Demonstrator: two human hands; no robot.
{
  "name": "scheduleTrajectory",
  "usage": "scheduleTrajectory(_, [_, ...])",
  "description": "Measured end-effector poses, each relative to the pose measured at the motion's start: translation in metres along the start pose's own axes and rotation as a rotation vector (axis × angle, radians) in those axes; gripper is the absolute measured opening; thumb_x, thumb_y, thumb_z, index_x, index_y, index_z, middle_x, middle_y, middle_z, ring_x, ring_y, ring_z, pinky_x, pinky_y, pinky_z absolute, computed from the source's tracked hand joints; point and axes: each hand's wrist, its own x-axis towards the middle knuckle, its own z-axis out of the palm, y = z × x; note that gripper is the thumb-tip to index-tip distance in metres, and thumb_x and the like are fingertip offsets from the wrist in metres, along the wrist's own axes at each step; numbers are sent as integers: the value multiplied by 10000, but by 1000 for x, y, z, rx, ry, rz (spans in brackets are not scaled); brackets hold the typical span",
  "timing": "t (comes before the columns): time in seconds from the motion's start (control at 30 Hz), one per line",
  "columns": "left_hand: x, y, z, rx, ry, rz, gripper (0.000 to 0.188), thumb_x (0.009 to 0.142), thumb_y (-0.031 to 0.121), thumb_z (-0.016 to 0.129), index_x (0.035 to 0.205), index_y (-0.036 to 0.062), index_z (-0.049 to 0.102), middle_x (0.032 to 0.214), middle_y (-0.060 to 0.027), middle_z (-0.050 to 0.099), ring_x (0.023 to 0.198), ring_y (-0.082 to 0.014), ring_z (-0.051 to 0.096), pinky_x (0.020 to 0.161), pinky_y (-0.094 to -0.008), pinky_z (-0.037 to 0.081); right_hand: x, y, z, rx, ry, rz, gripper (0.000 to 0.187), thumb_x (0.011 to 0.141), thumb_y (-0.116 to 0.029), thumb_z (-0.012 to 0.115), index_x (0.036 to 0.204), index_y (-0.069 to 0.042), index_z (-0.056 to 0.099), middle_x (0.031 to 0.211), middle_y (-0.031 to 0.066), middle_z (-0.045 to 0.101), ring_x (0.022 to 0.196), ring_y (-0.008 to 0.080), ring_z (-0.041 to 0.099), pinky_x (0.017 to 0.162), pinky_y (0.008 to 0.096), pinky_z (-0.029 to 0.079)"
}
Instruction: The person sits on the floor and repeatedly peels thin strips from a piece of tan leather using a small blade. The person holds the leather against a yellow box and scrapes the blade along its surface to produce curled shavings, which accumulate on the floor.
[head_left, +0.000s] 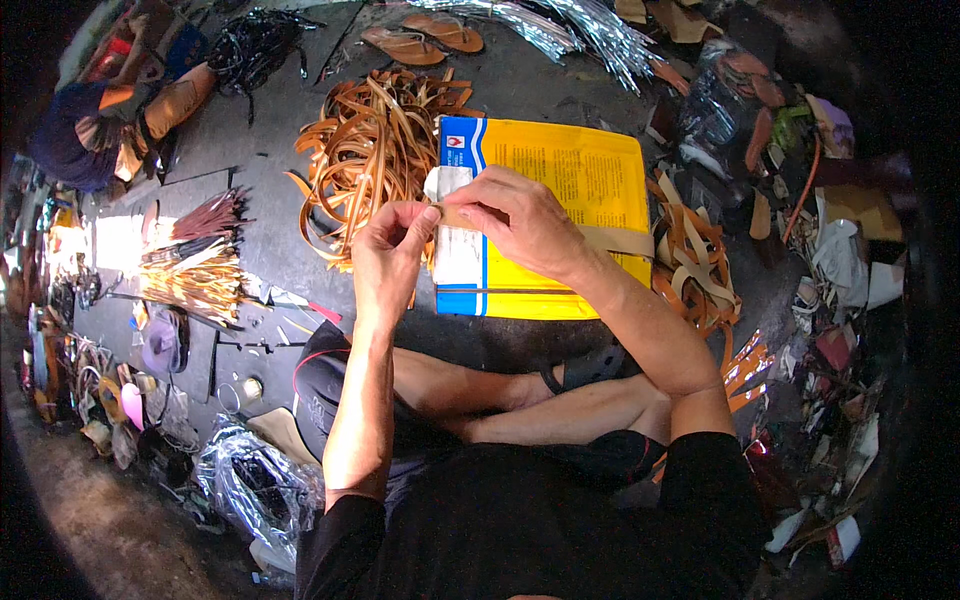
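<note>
Both my hands meet over a yellow and blue flat sheet (570, 160). A tan leather-like strip (618, 241) runs from my fingers, passes beneath my right forearm and trails off the sheet's right side. My left hand (390, 245) pinches the strip's end between thumb and fingertips. Close beside it, my right hand (530, 220) has its fingers closed on the same strip. A white patch (458, 255) lies on the sheet below my fingertips. Just beyond my left hand sits a tangled heap of brown strips (370, 150). More looped strips (700, 265) lie right of the sheet.
Sandals (425, 40) and silvery strips (600, 40) lie at the far side. Bundles of gold and dark red strips (190, 265) are at left, near a clear plastic bag (255, 480). Scraps (840, 400) crowd the right. Another person (85, 135) sits far left.
</note>
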Motion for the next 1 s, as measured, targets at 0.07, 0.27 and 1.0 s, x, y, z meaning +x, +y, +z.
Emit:
scheduleTrajectory(0.07, [1,-3,-2,-35,-27,-25,156,906,163,681,930,10,661,777,20,630,695,-43,524,636,-198,424,-1,0,0,-8,12,18,126,847,-105,660,951,-35,675,872,107,637,827,300,637,732,384,524])
scheduleTrajectory(0.27, [5,-3,-3,-202,-95,-120,144,925,167,646,926,23,631,787,22,609,706,-45,507,663,-199,409,-3,3,2,-74,-23,-98,130,816,-71,659,944,-53,676,843,97,608,822,288,626,728,372,517])
scheduleTrajectory(1.0, [2,-29,8,-460,-1,-232,183,936,222,641,917,42,664,739,28,596,660,-44,481,615,-197,381,-3,-3,13,-132,19,-114,116,799,-118,705,879,-46,661,858,84,598,842,279,594,751,376,495])
